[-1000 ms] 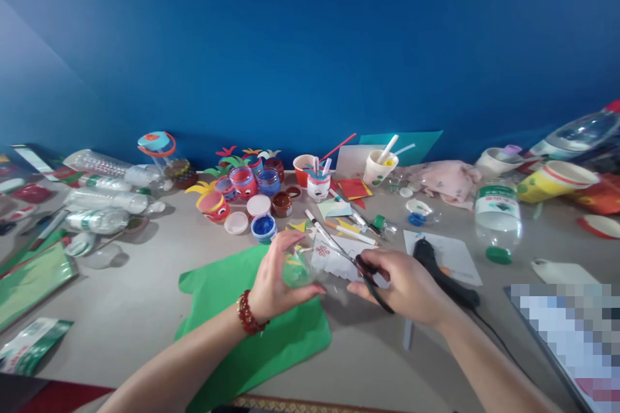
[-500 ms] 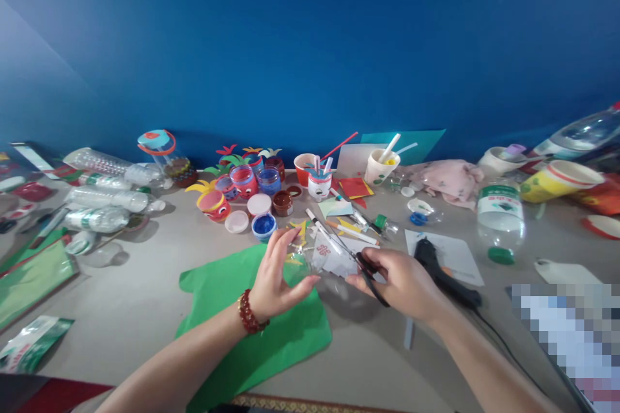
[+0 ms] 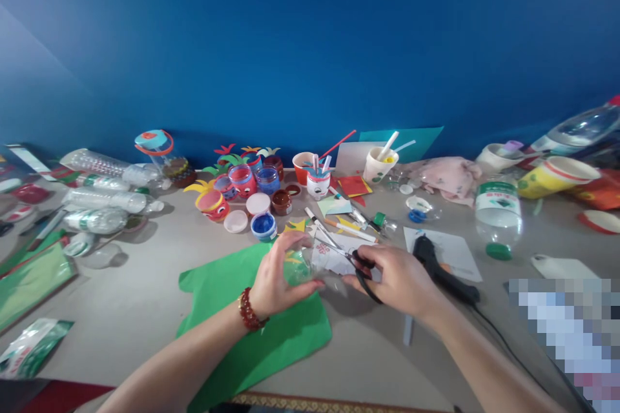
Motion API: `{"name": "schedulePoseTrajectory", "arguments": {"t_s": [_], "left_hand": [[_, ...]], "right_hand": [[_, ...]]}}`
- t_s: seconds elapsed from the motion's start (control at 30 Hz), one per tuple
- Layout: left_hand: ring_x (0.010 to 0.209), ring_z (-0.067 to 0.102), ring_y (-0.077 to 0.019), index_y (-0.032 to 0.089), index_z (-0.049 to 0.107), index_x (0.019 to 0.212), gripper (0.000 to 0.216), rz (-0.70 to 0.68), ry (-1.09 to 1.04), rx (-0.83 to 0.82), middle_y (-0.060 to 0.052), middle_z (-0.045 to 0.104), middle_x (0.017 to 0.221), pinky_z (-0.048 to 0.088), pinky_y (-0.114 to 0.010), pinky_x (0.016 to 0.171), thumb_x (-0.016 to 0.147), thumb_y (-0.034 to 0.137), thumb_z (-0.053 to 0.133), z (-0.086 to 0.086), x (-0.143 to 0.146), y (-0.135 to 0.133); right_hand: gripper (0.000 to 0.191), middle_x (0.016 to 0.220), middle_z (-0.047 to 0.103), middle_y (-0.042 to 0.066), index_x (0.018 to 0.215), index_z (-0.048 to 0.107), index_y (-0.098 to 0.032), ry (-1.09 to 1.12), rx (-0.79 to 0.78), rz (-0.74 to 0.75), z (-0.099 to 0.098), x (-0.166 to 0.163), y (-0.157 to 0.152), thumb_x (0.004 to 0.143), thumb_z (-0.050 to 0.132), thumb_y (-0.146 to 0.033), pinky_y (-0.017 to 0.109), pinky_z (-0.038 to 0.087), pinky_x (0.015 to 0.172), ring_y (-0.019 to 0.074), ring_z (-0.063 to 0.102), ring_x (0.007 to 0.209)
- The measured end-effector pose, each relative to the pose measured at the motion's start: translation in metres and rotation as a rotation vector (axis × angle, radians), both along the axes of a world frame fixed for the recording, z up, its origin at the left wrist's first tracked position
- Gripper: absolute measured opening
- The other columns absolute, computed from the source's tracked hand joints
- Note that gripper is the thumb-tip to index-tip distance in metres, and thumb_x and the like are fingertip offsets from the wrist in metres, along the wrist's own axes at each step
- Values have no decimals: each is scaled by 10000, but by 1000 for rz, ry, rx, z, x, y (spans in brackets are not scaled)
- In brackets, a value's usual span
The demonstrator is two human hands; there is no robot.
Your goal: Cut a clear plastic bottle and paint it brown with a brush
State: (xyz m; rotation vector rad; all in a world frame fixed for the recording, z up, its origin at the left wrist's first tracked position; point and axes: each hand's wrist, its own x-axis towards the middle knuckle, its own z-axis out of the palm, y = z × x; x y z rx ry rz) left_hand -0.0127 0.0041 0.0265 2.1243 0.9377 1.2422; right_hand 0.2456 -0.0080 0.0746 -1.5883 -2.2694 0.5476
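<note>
Bare hands work apart in the head view: the left hand (image 3: 281,279) curls around a clear plastic piece (image 3: 305,261), seemingly to steady it; the right hand (image 3: 394,281) grips scissors (image 3: 355,261) by their handles, probably to direct the blades. The plastic is near the green sheet (image 3: 271,345); its see-through edge blurs, so I cannot tell whether the blades touch it.

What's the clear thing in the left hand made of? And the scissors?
The clear piece looks like thin, glossy plastic: it glints and colours show through. The scissors have silvery, gleaming blades, probably metal, and black handles, maybe plastic.
</note>
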Motion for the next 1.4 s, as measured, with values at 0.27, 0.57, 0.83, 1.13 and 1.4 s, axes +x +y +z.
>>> {"name": "schedulePoseTrajectory", "arguments": {"t_s": [0.27, 0.57, 0.83, 1.13, 1.4], "left_hand": [[1008, 654, -248, 243, 380, 1323, 744, -260, -379, -312, -136, 597, 1199, 580, -373, 802, 753, 438, 817, -7, 6, 2], [998, 660, -247, 233, 453, 1314, 684, -340, -530, -551, -122, 595, 1196, 551, -390, 865, 771, 468, 795, -6, 5, -1], [921, 661, -218, 239, 482, 1264, 646, -263, -548, -589, -94, 616, 1133, 569, -369, 810, 754, 468, 805, -5, 7, -1], [983, 618, -220, 241, 439, 1318, 661, -192, -448, -479, -95, 576, 1169, 543, -369, 859, 790, 453, 775, -4, 7, -2], [1091, 590, -249, 270, 385, 1430, 549, -246, -472, -514, -114, 528, 1257, 526, -418, 903, 937, 428, 566, -7, 7, -3]], "right_hand": [[332, 627, 595, -9, 671, 517, -228, 91, -48, -50, -3, 3, 2, 823, 659, -486, 255, 387, 555, 164, 554, 590], [369, 630, 549, -26, 681, 536, -216, 156, -185, -72, -4, 3, 3, 811, 656, -540, 251, 395, 560, 159, 517, 611], [414, 609, 511, -34, 661, 507, -217, 192, -174, -67, -7, 4, 2, 811, 657, -572, 241, 403, 551, 150, 493, 595], [380, 622, 578, -15, 659, 520, -219, 152, -93, -31, -2, -1, 0, 817, 668, -533, 247, 390, 540, 156, 527, 590], [336, 644, 580, -24, 696, 561, -216, 190, -139, -45, -2, -1, -1, 821, 673, -508, 241, 402, 565, 146, 497, 605]]}}
